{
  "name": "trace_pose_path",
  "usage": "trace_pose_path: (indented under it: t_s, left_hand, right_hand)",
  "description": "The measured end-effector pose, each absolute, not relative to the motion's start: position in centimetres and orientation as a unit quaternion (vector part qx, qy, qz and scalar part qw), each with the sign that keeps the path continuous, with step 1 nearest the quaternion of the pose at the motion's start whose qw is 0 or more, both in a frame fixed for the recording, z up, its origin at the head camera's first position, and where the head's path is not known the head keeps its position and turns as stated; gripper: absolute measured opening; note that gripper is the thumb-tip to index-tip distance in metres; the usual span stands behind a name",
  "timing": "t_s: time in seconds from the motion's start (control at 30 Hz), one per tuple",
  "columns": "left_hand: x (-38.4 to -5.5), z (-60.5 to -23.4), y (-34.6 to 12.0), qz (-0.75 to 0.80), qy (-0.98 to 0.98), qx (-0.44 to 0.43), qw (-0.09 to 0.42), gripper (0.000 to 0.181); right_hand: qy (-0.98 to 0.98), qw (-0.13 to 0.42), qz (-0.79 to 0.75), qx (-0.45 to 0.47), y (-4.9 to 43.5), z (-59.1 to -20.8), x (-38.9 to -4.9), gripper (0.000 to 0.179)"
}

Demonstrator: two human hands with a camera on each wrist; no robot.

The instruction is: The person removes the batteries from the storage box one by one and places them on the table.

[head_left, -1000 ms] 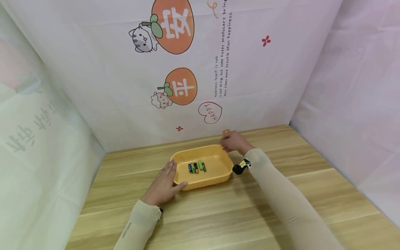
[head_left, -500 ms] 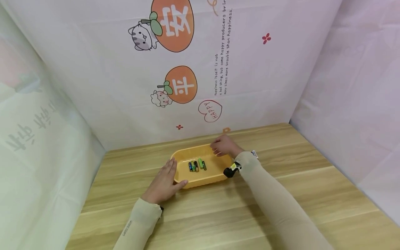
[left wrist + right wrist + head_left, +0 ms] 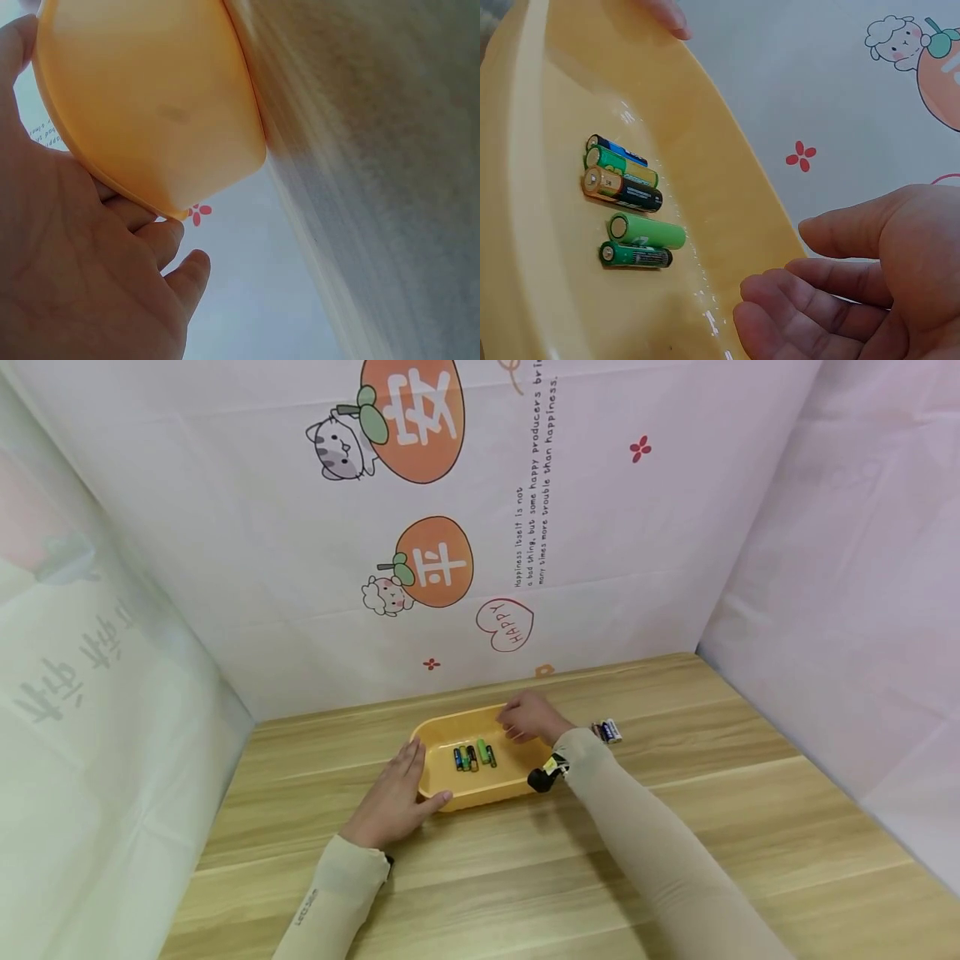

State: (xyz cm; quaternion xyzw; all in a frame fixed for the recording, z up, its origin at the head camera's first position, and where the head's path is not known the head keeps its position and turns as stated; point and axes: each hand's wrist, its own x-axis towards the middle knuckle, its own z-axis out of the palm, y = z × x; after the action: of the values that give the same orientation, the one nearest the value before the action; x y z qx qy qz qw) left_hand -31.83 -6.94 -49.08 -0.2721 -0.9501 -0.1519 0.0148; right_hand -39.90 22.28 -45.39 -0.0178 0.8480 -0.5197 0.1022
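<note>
A yellow plastic tray [image 3: 457,797] stands on the table. Several batteries [image 3: 622,187] lie side by side in it, grouped by a small gap; one is plain light green [image 3: 651,230]. My left hand [image 3: 390,802] rests at the tray's left end, its fingers along the rim and its thumb spread to the near corner. In the left wrist view the tray's outer wall [image 3: 165,97] lies against that hand. Over the right part of the tray is my right hand [image 3: 531,717], fingers loosely bent; nothing shows between thumb and fingers in the right wrist view.
More batteries [image 3: 609,731] lie on the wooden table [image 3: 487,885] to the right of the tray, partly hidden by the right forearm. A printed cloth wall [image 3: 300,568] rises behind the table. Cloth also hangs on the left and right sides.
My right hand has moved left from the tray's right end to over its inside, uncovering the batteries on the table at right. The left hand and the tray have stayed put.
</note>
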Motion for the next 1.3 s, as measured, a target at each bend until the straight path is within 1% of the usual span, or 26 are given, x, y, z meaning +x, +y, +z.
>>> trace_pose_path:
  t_s: [0.33, 0.57, 0.7, 0.87, 1.0, 1.2, 1.3]
  left_hand:
    - [-32.0, -49.3, -6.9, -0.152, -0.950, -0.271, 0.019, 0.100]
    - [-31.9, -49.3, -6.8, -0.153, -0.950, -0.271, 0.015, 0.099]
    - [-31.9, -49.3, -6.9, -0.152, -0.950, -0.272, 0.011, 0.100]
    - [-32.0, -48.9, -7.2, -0.151, -0.949, -0.276, 0.025, 0.101]
    - [-32.0, -48.6, -7.4, -0.153, -0.949, -0.275, 0.030, 0.101]
    - [-31.9, -48.7, -7.1, -0.162, -0.944, -0.285, 0.034, 0.099]
    - [-31.8, -49.1, -6.8, -0.158, -0.945, -0.285, 0.037, 0.099]
  right_hand:
    - [0.862, 0.111, -0.494, -0.006, 21.2, -46.2, -39.7, 0.022]
    - [0.895, 0.102, -0.434, -0.010, 20.6, -47.4, -39.4, 0.015]
    - [0.894, 0.112, -0.433, -0.001, 20.0, -47.6, -39.3, 0.019]
    - [0.908, 0.112, -0.405, -0.007, 19.3, -47.3, -39.5, 0.032]
    - [0.909, 0.118, -0.399, -0.005, 18.9, -47.1, -39.8, 0.037]
    - [0.926, 0.121, -0.357, 0.004, 18.9, -47.2, -39.6, 0.036]
    - [0.931, 0.119, -0.346, 0.002, 18.9, -47.5, -39.4, 0.039]
